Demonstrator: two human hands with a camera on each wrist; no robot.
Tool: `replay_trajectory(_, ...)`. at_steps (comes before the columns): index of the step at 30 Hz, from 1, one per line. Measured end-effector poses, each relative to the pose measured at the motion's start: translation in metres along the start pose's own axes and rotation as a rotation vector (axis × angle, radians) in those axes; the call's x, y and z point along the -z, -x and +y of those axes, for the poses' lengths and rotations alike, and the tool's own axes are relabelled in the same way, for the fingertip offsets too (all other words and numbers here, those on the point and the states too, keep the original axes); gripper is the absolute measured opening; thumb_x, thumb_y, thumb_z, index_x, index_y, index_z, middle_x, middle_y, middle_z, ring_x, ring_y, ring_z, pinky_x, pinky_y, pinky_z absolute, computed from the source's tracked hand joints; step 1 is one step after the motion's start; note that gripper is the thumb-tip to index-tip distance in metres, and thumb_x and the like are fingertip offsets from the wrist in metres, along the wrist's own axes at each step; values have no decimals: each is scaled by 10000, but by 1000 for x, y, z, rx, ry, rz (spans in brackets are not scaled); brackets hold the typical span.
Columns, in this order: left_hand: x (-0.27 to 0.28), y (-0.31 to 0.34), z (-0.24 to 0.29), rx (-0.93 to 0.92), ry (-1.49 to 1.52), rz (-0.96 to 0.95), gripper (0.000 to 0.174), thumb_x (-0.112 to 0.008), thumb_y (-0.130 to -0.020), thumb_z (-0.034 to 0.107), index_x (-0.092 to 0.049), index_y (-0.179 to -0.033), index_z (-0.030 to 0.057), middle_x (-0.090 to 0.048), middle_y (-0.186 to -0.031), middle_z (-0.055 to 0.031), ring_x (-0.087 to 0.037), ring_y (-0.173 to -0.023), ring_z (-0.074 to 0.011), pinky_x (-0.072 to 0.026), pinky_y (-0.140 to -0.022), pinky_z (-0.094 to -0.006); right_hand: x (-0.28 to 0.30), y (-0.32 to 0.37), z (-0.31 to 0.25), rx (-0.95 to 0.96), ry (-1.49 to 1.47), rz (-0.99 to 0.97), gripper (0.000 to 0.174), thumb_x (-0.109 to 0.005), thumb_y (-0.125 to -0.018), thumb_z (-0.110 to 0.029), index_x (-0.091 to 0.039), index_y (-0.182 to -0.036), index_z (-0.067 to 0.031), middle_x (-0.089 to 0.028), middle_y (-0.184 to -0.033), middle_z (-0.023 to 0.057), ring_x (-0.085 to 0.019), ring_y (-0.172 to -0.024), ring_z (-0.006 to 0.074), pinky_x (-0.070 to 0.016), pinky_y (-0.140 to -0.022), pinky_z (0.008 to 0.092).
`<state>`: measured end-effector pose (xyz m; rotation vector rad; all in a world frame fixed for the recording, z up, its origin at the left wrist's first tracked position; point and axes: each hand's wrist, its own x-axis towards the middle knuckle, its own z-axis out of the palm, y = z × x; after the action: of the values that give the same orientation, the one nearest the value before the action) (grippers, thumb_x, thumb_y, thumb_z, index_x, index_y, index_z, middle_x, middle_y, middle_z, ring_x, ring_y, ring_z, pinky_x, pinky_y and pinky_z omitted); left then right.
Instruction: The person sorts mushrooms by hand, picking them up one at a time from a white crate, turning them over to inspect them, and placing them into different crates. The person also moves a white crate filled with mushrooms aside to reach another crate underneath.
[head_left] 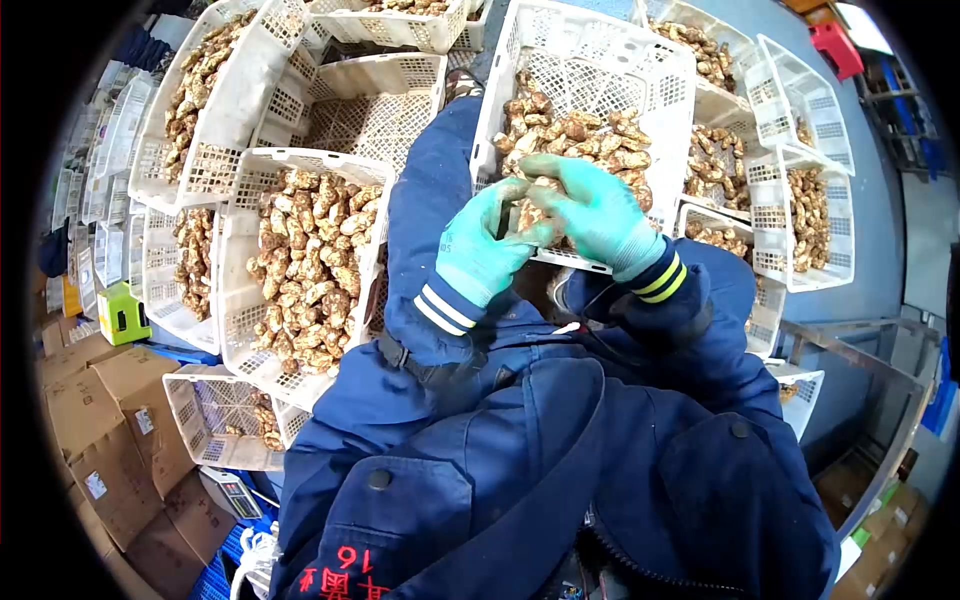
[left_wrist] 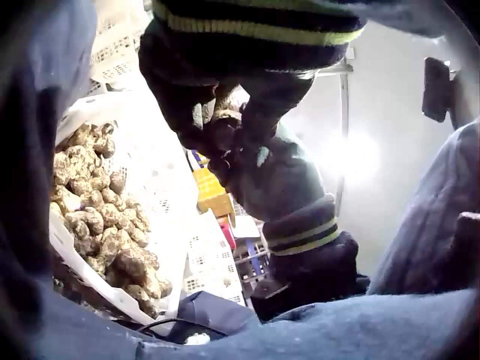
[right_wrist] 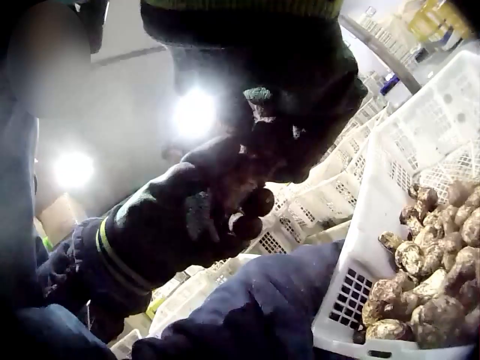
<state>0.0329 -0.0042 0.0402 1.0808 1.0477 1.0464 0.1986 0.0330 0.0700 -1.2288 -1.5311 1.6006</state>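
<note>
Both hands wear green gloves and meet above the front of a white plastic crate (head_left: pixel 508 60) that holds brown-and-white mushrooms (head_left: pixel 590 140). The left hand (head_left: pixel 485 243), white stripes on its cuff, curls its fingers and thumb toward the right. Opposite it, the right hand (head_left: pixel 605 215), with yellow cuff stripes, arches its fingers over. Between the two, the left wrist view shows a pale brown mushroom (left_wrist: pixel 229 97), pinched by the fingers of both hands and largely covered by them. In the right wrist view the gloves are dark against the light.
A crate heaped with mushrooms (head_left: pixel 310 270) stands beside the left leg. Behind it is a crate with a bare mesh floor (head_left: pixel 365 120). More mushroom crates (head_left: pixel 808 215) are stacked at the right. Cardboard boxes (head_left: pixel 130 410) lie at the left, near a metal frame (head_left: pixel 890 400) on the other side.
</note>
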Motion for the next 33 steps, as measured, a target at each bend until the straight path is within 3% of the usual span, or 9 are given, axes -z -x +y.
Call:
replay_trajectory(4, 22, 4, 6, 213, 444, -43, 421, -521, -992, 305, -534, -1234, -40, -651, -954, -137, -646, -799, -157, -544, -743, -272, 21, 6, -8, 52, -245, 1, 494, -546, -925, -216, -480, -1319, 74, -588, -1252, 149, -556, -1160, 212, -402, -1008, 300)
replay_trajectory(10, 11, 5, 8, 386, 641, -438, 528, -297, -1048, 343, -337, -1406, -43, -587, -1222, -183, -636, -1041, -283, -550, -841, -332, 16, 4, -12, 235, -379, -98, 403, -529, -936, -139, -522, -1293, 48, -627, -1207, 115, -575, -1132, 183, -430, -995, 299)
replay_trajectory(13, 4, 4, -3, 269, 779, -397, 443, -370, -1023, 208, -371, -1389, -42, -591, -1210, -170, -629, -1046, -266, -532, -868, -332, 23, 9, -15, 22, -474, -207, 426, -540, -931, -148, -506, -1312, 39, -609, -1237, 118, -560, -1159, 191, -422, -1009, 316)
replay_trajectory(15, 1, 3, -7, 224, 800, -382, 420, -410, -995, 139, -396, -1368, -52, -590, -1210, -158, -626, -1042, -249, -522, -882, -328, 16, 4, -12, 236, -272, -119, 434, -537, -931, -146, -497, -1323, 34, -601, -1249, 121, -555, -1168, 193, -421, -1012, 321)
replay_trajectory(18, 11, 5, -14, 184, 749, -335, 395, -464, -956, 105, -449, -1316, -57, -600, -1178, -137, -629, -1017, -226, -519, -873, -323, 19, 6, -15, 171, -236, -208, 565, -477, -987, -300, -387, -1379, 96, -517, -1350, 203, -497, -1259, 264, -349, -1081, 361)
replay_trajectory(24, 18, 2, -11, 152, 57, -288, 208, -516, -925, 95, -535, -1104, -9, -596, -1028, -49, -572, -883, -129, -474, -773, -257, 19, 7, -15, 213, -369, -160, 495, -392, -1014, -232, -381, -1385, 95, -514, -1351, 207, -494, -1270, 264, -361, -1075, 350)
replay_trajectory(26, 10, 2, -10, 197, 489, -316, 139, -536, -916, 91, -542, -1031, 13, -583, -967, -19, -554, -852, -122, -460, -743, -249, 21, 9, -18, 229, -230, -150, 468, -408, -1012, -225, -414, -1368, 78, -532, -1333, 193, -512, -1250, 256, -386, -1055, 344)
replay_trajectory(27, -5, 3, 16, 474, 789, -259, 155, -562, -918, 111, -550, -1035, 10, -572, -938, -7, -562, -867, -127, -465, -764, -252, 22, 7, -15, 232, -214, -145, 450, -425, -1010, -218, -432, -1358, 68, -548, -1319, 180, -529, -1230, 246, -402, -1042, 335)
replay_trajectory(33, -4, 8, 12, 238, 475, -247, 373, -585, -944, 211, -542, -1200, -56, -612, -1037, -77, -580, -879, -132, -489, -762, -278, 16, 4, -10, 282, -228, -150, 397, -457, -987, -141, -464, -1331, 59, -568, -1288, 177, -546, -1212, 250, -418, -1035, 345)
